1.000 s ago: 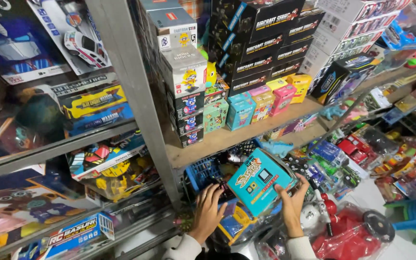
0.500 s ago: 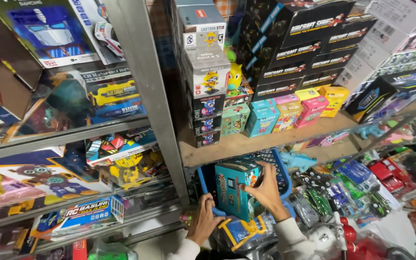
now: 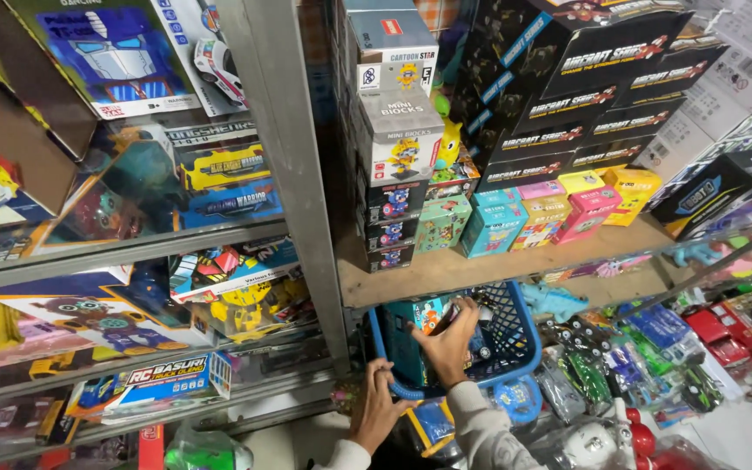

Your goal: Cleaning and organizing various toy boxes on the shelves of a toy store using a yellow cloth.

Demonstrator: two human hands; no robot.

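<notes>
Pushing a teal box [image 3: 412,335] into the blue basket [image 3: 515,348] under the wooden shelf [image 3: 446,274].
Right hand [image 3: 447,344] fingers curl on the box (seemingly gripping); left hand [image 3: 378,405] clasps the basket rim, steadying it.

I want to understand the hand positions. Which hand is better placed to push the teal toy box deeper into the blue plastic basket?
Probably the right hand: it lies on the teal toy box inside the blue plastic basket. The left hand grips the basket's front rim, seemingly steadying it.
</notes>
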